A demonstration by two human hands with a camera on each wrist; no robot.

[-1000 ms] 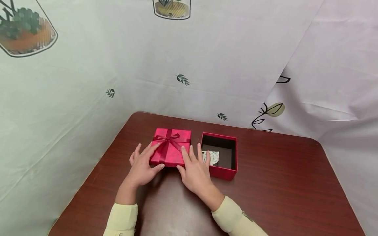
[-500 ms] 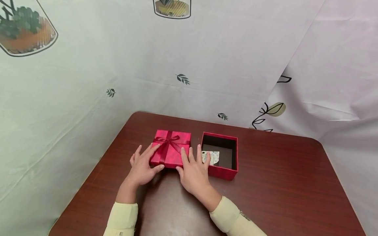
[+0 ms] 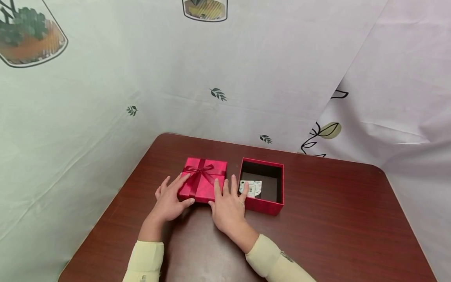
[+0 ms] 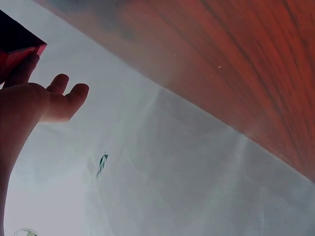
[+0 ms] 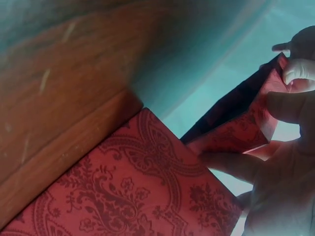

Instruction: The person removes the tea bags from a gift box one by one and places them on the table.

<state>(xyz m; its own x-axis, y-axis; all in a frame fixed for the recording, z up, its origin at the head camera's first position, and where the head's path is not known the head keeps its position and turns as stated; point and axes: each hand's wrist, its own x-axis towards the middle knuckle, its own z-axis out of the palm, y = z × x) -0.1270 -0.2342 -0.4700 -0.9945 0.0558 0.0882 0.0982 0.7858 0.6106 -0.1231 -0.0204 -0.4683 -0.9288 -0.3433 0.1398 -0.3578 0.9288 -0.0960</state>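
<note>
**Gift-box lid [image 3: 206, 187] between my left hand [image 3: 169, 203] and my right hand [image 3: 229, 208]**

A pale cloth backdrop [image 3: 264, 70], printed with leaf sprigs and jars, hangs behind a reddish-brown wooden table [image 3: 334, 223]. Pale yellow sleeves [image 3: 145, 256] cover my forearms. On the table stands the red box base [image 3: 266, 206], upright, dark inside, its outer wall patterned with darker floral scrollwork. Just left of it I hold the gift-box lid above the table, top up; both wrist views show its dark underside. My left hand grips its left side, index finger on the top and thumb at the near edge. My right hand grips the near right corner the same way, other fingers spread toward the box base. A dark red ribbon bow [image 3: 201, 170] crosses the gift-box lid. A small printed card [image 3: 254, 188] lies inside the box base, partly behind my right little finger.
</note>
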